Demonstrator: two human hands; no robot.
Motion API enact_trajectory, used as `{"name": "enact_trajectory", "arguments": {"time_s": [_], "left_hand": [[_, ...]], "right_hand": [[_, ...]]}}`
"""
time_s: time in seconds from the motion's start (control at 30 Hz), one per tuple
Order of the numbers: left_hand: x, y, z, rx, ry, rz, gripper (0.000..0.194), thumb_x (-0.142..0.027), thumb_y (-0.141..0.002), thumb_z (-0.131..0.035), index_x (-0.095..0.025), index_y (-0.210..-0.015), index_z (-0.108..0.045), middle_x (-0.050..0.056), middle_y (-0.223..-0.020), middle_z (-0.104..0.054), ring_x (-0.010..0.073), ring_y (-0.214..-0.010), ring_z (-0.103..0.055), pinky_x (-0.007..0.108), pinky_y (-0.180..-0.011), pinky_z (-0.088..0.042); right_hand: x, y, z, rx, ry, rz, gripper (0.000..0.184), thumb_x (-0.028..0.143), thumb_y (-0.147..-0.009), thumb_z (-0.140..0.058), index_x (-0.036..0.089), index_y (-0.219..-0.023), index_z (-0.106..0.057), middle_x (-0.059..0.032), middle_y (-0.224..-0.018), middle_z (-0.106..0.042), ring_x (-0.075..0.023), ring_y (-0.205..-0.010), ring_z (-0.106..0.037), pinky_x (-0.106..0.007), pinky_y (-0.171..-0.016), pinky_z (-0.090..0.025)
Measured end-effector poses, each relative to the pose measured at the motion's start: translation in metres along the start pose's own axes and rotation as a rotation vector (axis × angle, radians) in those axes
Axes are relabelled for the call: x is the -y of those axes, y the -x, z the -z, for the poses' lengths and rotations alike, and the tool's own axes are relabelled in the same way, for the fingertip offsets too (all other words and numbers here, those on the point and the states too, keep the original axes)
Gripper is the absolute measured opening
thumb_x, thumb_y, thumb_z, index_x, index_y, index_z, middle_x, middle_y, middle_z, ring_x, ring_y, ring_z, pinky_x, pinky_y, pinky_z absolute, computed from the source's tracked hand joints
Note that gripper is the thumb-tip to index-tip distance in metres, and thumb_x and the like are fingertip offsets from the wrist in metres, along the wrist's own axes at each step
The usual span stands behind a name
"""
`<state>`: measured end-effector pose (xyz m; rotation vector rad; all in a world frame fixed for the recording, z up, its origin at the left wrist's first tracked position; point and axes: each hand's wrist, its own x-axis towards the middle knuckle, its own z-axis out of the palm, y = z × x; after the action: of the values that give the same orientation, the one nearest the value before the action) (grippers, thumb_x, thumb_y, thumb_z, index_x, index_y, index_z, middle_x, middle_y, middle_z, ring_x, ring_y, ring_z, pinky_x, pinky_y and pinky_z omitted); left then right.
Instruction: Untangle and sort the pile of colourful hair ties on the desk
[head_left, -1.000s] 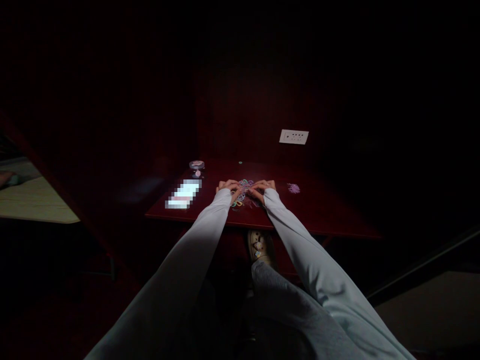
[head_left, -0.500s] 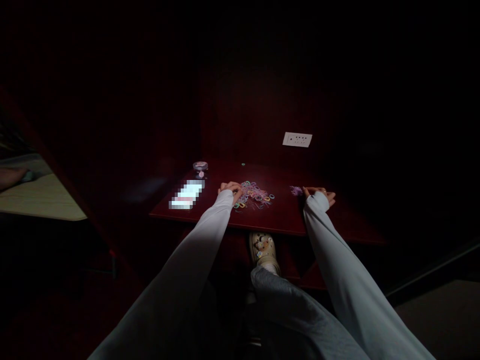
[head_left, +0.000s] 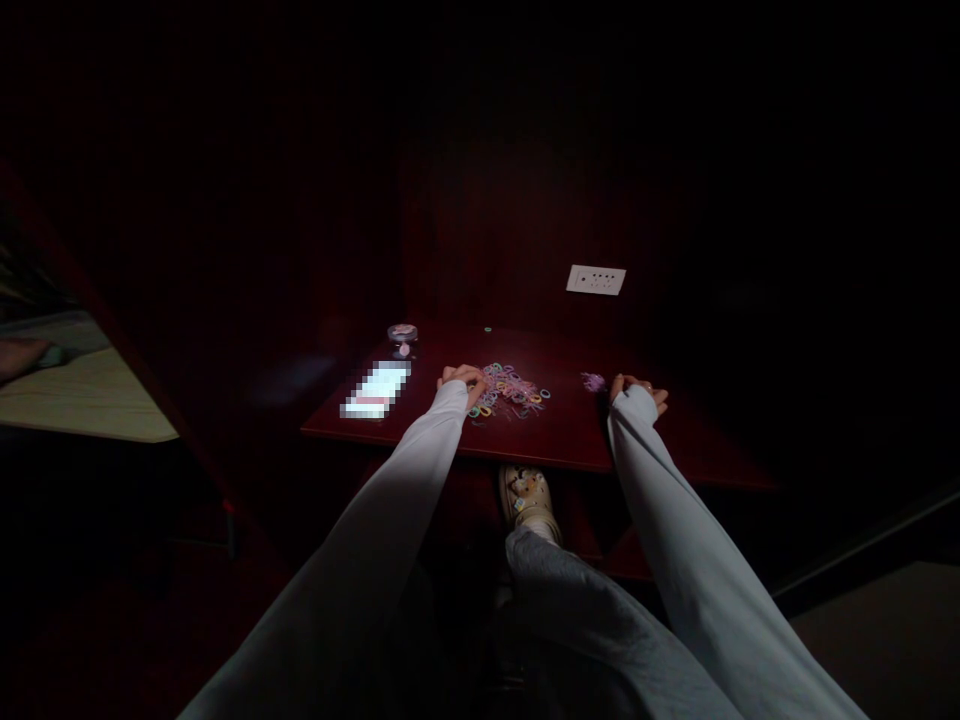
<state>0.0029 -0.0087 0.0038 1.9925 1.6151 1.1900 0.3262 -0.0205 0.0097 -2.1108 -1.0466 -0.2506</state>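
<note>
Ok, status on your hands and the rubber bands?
Left hand at edge of the multicoloured rubber bands. Right hand beside the lilac heap. Blurred bright object farther left on the table.

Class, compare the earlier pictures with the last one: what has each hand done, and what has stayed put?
The right hand has moved rightward away from the pile of small coloured elastic bands and now rests just past the lilac tuft. The left hand stays at the pile's left edge. Neither hand visibly holds anything. The lilac tuft and small round container stayed put.
</note>
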Motion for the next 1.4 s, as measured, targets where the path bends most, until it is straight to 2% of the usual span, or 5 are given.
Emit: {"name": "enact_trajectory", "arguments": {"time_s": [0.23,0.5,0.83,1.17,1.4], "left_hand": [[0.002,-0.002,0.000,0.004,-0.001,-0.013,0.018,-0.026,-0.094,-0.064,-0.027,-0.078,-0.073,0.001,-0.120,-0.079,0.0290,-0.119,-0.057,0.051,-0.108,-0.044],[-0.007,0.004,0.006,-0.053,-0.036,0.012,0.010,-0.021,-0.093,-0.065,-0.027,-0.087,-0.070,0.001,-0.132,-0.073,0.0286,-0.123,-0.058,0.047,-0.106,-0.046],[-0.002,0.001,0.016,-0.264,-0.069,0.254,0.022,-0.031,-0.103,-0.050,-0.024,-0.096,-0.070,0.011,-0.113,-0.073,0.0301,-0.116,-0.064,0.039,-0.099,-0.049],[0.001,-0.005,0.013,-0.110,-0.020,0.291,0.044,-0.044,-0.108,-0.039,-0.024,-0.086,-0.071,0.008,-0.086,-0.077,0.0278,-0.094,-0.073,0.035,-0.083,-0.051],[0.005,-0.007,0.006,-0.057,0.141,0.223,0.040,-0.042,-0.106,-0.043,-0.025,-0.080,-0.068,0.002,-0.073,-0.073,0.0207,-0.077,-0.070,0.030,-0.077,-0.051]], "right_hand": [[0.007,0.006,0.005,0.083,0.023,0.214,0.043,0.034,-0.104,-0.038,0.015,-0.109,-0.076,-0.0193,-0.115,-0.069,-0.0360,-0.115,-0.052,-0.051,-0.096,-0.043],[0.037,0.033,0.000,0.306,-0.091,0.854,0.031,0.038,-0.104,-0.048,0.023,-0.113,-0.075,-0.0125,-0.114,-0.075,-0.0287,-0.109,-0.061,-0.038,-0.098,-0.046],[0.047,0.054,-0.013,0.241,-0.102,0.710,0.041,0.043,-0.109,-0.041,0.019,-0.105,-0.074,-0.0156,-0.113,-0.078,-0.0266,-0.109,-0.070,-0.033,-0.091,-0.051],[0.088,0.078,-0.019,0.517,-0.243,0.525,0.048,0.054,-0.108,-0.044,0.024,-0.116,-0.081,-0.0103,-0.121,-0.080,-0.0272,-0.116,-0.073,-0.035,-0.100,-0.056],[0.101,0.075,-0.044,0.730,-0.802,0.250,0.057,0.067,-0.099,-0.052,0.020,-0.113,-0.081,-0.0100,-0.099,-0.082,-0.0269,-0.100,-0.079,-0.041,-0.098,-0.061]]}}
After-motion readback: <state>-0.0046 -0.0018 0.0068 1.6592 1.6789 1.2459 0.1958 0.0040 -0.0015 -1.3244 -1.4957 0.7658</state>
